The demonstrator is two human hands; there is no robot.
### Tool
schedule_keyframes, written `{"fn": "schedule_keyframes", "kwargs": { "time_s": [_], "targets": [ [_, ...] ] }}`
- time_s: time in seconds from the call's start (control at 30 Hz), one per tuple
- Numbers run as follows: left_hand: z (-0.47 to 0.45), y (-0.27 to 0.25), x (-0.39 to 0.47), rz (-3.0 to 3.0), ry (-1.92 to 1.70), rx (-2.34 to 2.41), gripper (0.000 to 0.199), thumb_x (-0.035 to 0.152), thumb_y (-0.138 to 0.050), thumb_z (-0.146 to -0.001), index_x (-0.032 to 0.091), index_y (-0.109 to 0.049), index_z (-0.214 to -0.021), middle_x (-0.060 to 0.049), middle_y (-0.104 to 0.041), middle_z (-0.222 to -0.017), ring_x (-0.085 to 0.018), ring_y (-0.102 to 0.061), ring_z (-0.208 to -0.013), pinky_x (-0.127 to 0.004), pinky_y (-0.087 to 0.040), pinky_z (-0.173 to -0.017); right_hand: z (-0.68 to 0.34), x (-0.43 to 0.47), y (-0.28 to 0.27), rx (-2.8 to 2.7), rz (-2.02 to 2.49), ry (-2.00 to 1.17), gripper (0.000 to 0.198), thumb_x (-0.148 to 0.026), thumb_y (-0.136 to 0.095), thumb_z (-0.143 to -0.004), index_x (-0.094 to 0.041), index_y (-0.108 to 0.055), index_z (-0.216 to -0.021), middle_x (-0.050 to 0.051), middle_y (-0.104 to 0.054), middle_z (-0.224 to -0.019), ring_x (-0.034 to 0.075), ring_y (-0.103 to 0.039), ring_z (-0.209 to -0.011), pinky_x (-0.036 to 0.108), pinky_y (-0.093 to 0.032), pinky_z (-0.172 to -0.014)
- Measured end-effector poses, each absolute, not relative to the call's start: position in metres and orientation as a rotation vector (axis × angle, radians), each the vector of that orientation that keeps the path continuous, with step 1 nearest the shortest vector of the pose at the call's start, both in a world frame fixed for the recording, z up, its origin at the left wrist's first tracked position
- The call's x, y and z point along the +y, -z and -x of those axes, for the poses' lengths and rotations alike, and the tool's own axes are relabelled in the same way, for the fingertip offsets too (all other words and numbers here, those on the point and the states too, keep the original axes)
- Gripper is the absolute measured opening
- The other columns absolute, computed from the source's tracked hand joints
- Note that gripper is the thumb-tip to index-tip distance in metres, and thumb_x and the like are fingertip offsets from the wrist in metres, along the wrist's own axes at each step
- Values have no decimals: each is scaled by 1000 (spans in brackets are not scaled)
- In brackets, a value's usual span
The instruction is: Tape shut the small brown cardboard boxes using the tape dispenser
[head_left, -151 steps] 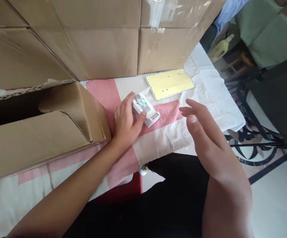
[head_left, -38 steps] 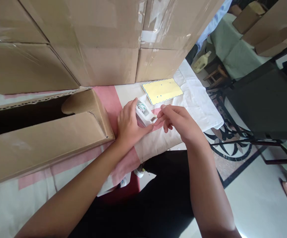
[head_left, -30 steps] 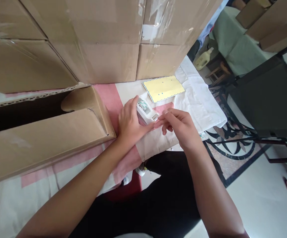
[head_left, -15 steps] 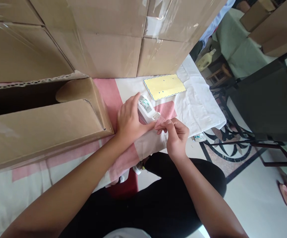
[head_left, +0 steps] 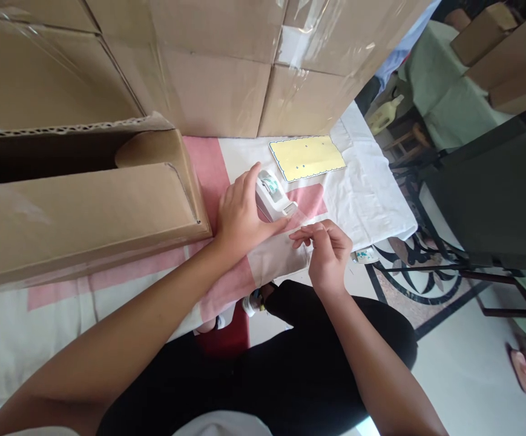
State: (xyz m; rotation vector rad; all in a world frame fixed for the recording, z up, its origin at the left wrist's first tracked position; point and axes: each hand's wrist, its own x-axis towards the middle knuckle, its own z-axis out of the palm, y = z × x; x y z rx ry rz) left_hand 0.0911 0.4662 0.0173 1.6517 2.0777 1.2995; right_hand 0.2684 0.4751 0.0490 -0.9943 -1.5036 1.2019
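Observation:
My left hand (head_left: 241, 213) is wrapped round a white tape dispenser (head_left: 275, 197) that sits on the cloth-covered table. Its thumb lies along the near side, the fingers along the far left side. A strip of clear tape (head_left: 302, 215) reaches from the dispenser's front end to my right hand (head_left: 328, 248), whose thumb and forefinger pinch its end. Just beyond the dispenser lies a flat yellow card (head_left: 307, 158) with a scalloped blue edge, apart from both hands.
An open cardboard box (head_left: 85, 206) stands left of my left hand. Taped cartons (head_left: 217, 91) are stacked along the back. The tablecloth (head_left: 362, 200) ends at the right, near a dark chair (head_left: 489, 194). A person's sandalled foot (head_left: 523, 369) shows at far right.
My right hand has drawn slightly away from the dispenser, to the right, and more clear tape shows between them. My left hand keeps its hold. The view has shifted a little.

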Motion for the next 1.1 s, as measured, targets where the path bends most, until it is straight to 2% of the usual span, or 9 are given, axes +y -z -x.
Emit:
{"fn": "schedule_keyframes", "kwargs": {
  "time_s": [0.23, 0.57, 0.77, 0.87, 0.97, 1.1],
  "targets": [
    [-90, -17, 467, -1683, -1297, 2066, 111, 53, -92, -68, 25, -32, -158, -17, -54, -155, -38, -52, -144, -50, -43, -120, -277, 468, -47, -1452, 992, -1278, 25, -38, -62, -102, -21, -70, -86, 3, -71, -77, 18, -66, -64, 34, -53, -69],
    [-89, -18, 465, -1675, -1291, 2090, 110, 53, -91, -69, 25, -33, -158, -17, -50, -160, -40, -51, -145, -53, -42, -121, -280, 465, -47, -1402, 939, -1302, 26, -32, -61, -103, -20, -70, -81, 4, -74, -80, 16, -65, -64, 32, -53, -71],
    [-88, -17, 465, -1696, -1299, 2084, 112, 65, -89, -69, 23, -34, -158, -19, -52, -158, -41, -53, -143, -54, -43, -120, -285, 462, -49, -1375, 1017, -1301, 28, -39, -62, -101, -20, -68, -81, 4, -73, -79, 17, -66, -64, 33, -54, -70],
    [-88, -17, 464, -1702, -1309, 2082, 112, 64, -88, -70, 24, -34, -159, -19, -52, -157, -41, -53, -143, -54, -43, -120, -287, 460, -49, -1383, 1020, -1286, 30, -42, -62, -101, -20, -68, -81, 4, -73, -79, 17, -66, -64, 33, -54, -70],
    [-88, -19, 463, -1787, -1269, 2062, 100, 59, -86, -76, 27, -39, -159, -17, -50, -158, -42, -48, -146, -58, -38, -123, -288, 457, -50, -1379, 1024, -1284, 33, -46, -62, -101, -20, -68, -82, 5, -73, -78, 17, -65, -63, 33, -55, -68],
    [-88, -24, 462, -1994, -1150, 1968, 63, 56, -76, -87, 39, -59, -145, -8, -41, -165, -43, -38, -153, -64, -28, -127, -289, 454, -53, -1343, 1043, -1323, 34, -50, -65, -98, -20, -67, -81, 4, -74, -77, 16, -65, -61, 32, -55, -68]
  ]
}}
